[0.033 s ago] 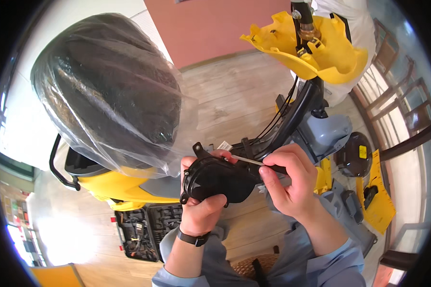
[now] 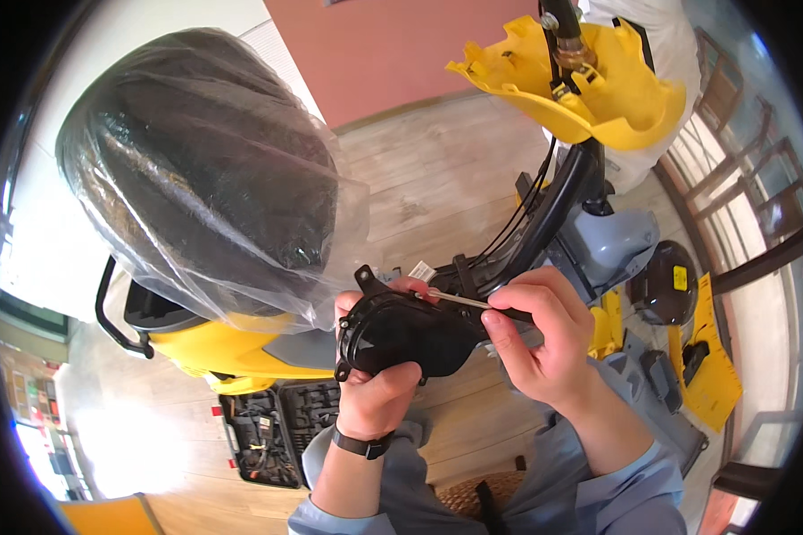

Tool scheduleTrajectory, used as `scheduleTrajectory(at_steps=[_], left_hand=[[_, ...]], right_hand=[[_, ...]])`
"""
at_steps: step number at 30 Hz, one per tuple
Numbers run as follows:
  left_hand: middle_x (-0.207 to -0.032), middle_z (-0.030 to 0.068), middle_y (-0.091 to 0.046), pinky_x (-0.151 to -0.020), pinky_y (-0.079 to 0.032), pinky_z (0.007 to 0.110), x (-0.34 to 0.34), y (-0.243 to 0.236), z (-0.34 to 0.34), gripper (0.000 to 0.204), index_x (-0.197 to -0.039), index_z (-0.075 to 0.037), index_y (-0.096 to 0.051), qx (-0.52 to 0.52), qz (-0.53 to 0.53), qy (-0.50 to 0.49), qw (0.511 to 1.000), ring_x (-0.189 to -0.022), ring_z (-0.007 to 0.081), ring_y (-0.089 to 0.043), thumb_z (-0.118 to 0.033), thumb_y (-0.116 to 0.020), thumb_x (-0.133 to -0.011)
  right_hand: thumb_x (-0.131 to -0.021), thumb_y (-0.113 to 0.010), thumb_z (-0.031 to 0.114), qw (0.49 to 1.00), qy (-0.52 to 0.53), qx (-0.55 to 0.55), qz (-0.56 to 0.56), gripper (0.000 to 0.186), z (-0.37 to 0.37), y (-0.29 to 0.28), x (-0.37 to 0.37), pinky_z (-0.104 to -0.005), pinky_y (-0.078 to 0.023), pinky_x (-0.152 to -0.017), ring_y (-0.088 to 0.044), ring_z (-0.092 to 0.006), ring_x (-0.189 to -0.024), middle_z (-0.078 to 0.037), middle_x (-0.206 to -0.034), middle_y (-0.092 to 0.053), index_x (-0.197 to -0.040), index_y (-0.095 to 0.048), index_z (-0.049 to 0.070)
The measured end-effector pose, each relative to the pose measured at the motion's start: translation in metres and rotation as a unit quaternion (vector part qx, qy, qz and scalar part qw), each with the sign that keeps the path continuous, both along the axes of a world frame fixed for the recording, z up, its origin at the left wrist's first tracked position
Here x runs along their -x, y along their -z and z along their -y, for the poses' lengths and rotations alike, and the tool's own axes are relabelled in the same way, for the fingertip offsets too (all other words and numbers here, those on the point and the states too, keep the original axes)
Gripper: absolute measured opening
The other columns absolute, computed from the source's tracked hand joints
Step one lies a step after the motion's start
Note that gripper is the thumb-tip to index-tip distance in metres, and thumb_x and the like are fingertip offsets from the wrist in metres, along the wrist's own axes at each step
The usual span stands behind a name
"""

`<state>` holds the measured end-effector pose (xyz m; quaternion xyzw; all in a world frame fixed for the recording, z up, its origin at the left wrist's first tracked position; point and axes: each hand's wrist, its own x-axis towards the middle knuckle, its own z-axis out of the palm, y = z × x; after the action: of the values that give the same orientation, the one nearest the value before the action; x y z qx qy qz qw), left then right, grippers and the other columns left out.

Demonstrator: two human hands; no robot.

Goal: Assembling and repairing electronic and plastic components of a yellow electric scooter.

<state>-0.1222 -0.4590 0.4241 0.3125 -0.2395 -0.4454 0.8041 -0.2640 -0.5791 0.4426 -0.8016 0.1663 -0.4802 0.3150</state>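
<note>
A rounded, glossy black plastic housing (image 2: 406,337) with small mounting tabs is held up in front of my lap. My left hand (image 2: 375,399) is closed around its left side, thumb across the near face and fingers behind the upper edge. In a pinch, my right hand (image 2: 546,343) holds a screwdriver (image 2: 459,300), whose thin metal shaft points left. Its tip meets the housing's top edge beside my left fingertips. Most of its dark handle is hidden in my right palm. What the tip touches is too small to tell.
A plastic-wrapped dark seat (image 2: 205,169) tops the yellow scooter body (image 2: 241,349) at left. Beyond my hands, a black frame tube (image 2: 553,209) rises to a yellow front cover (image 2: 589,107). An opened tool case (image 2: 259,437) lies on the floor; grey and yellow panels (image 2: 712,374) lie right.
The whole view shifts very slightly. Both hands keep their grip, and the screwdriver tip stays at the housing's top edge.
</note>
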Motion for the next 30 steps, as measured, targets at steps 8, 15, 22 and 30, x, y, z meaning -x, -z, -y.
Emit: scheduleTrajectory(at_steps=[8, 15, 22, 30], left_hand=[[-0.125, 0.0263, -0.05, -0.104, -0.044, 0.043, -0.0024, -0.0007, 0.0009, 0.065, -0.117, -0.019, -0.036, -0.008, 0.039, -0.033, 0.999, -0.118, 0.0315, -0.053, 0.001, -0.068, -0.064], [-0.125, 0.0283, -0.049, -0.104, -0.044, 0.042, -0.0004, -0.0038, 0.0022, 0.06, -0.113, -0.017, -0.036, 0.002, 0.051, -0.046, 0.998, -0.116, 0.0313, -0.054, 0.002, -0.069, -0.066], [-0.125, 0.028, -0.051, -0.104, -0.044, 0.042, -0.0023, -0.0031, 0.0024, 0.057, -0.11, -0.016, -0.035, 0.006, 0.09, -0.049, 0.995, -0.116, 0.0304, -0.054, 0.003, -0.067, -0.068], [-0.125, 0.0272, -0.053, -0.104, -0.04, 0.039, -0.0059, 0.0035, 0.0006, 0.052, -0.105, -0.015, -0.032, -0.006, 0.241, -0.079, 0.967, -0.111, 0.026, -0.053, 0.012, -0.058, -0.068]], right_hand=[[-0.075, -0.078, 0.0, 0.998, 0.0, 0.066, 0.013, 0.022, -0.0013, 0.0041, -0.0032, -0.0321, -0.046, -0.058, -0.058, -0.0222, -0.068, -0.007, -0.082, -0.06, -0.093, -0.067, 0.006], [-0.075, -0.078, 0.0, 0.998, 0.003, 0.065, 0.025, 0.021, -0.0013, 0.0025, -0.0012, -0.0321, -0.046, -0.057, -0.058, -0.0221, -0.067, -0.007, -0.081, -0.06, -0.092, -0.068, 0.005], [-0.073, -0.08, 0.0, 0.997, 0.006, 0.073, 0.027, 0.022, -0.0011, 0.0035, -0.0007, -0.0302, -0.046, -0.056, -0.058, -0.0203, -0.066, -0.007, -0.08, -0.061, -0.092, -0.069, 0.005], [-0.075, -0.078, -0.001, 0.997, -0.015, 0.077, 0.024, 0.025, -0.0014, 0.0003, 0.0027, -0.0295, -0.046, -0.056, -0.059, -0.0194, -0.066, -0.009, -0.086, -0.062, -0.099, -0.068, 0.003]])
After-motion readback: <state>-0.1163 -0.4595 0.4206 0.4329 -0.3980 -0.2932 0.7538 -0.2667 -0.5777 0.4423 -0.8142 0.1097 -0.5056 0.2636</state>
